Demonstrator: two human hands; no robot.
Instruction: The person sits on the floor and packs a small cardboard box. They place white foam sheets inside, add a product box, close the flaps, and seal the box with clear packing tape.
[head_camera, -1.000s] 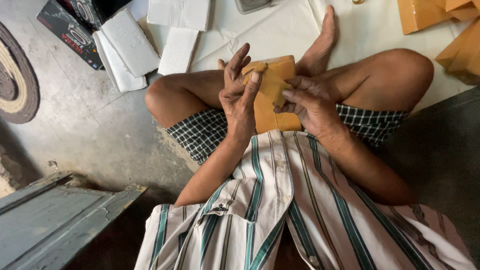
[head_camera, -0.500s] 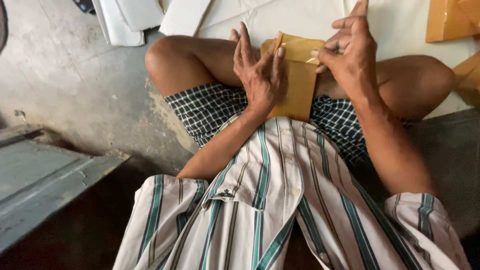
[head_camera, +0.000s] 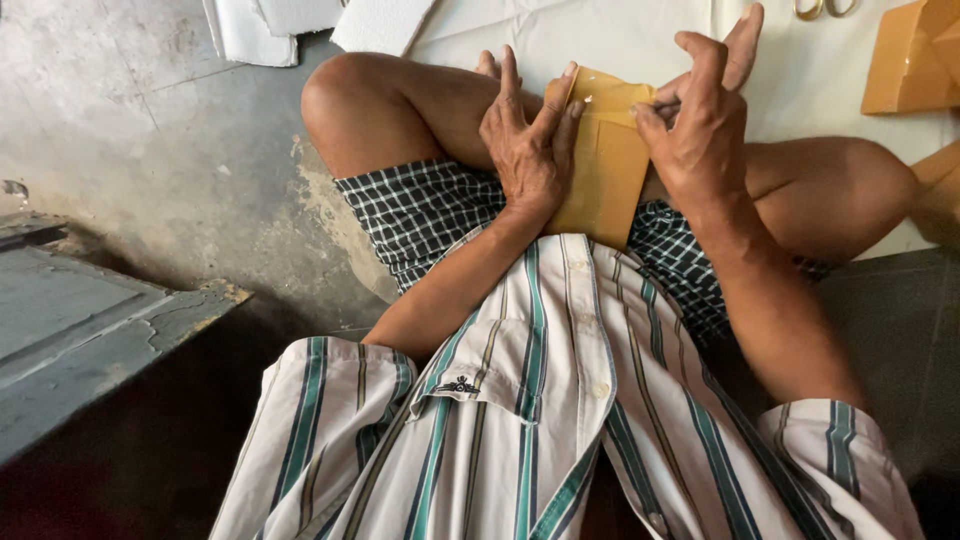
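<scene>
Two hands on a yellow-brown paper envelope (head_camera: 607, 165) resting in the lap, left hand (head_camera: 527, 150) flat along its left edge as before, right hand (head_camera: 700, 130) now lower, pinching its top right corner, other fingers spread, brown envelopes (head_camera: 905, 60) farther right

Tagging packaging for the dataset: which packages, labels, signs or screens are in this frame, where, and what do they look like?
Envelope: flat tan-yellow paper rectangle on the lap, between the left hand and the right hand.
Paper stack: tan-yellow, boxy, top right on the white sheet.
White packets: flat, rectangular, top left on the floor.
No signs, screens or separate labels in view.
</scene>
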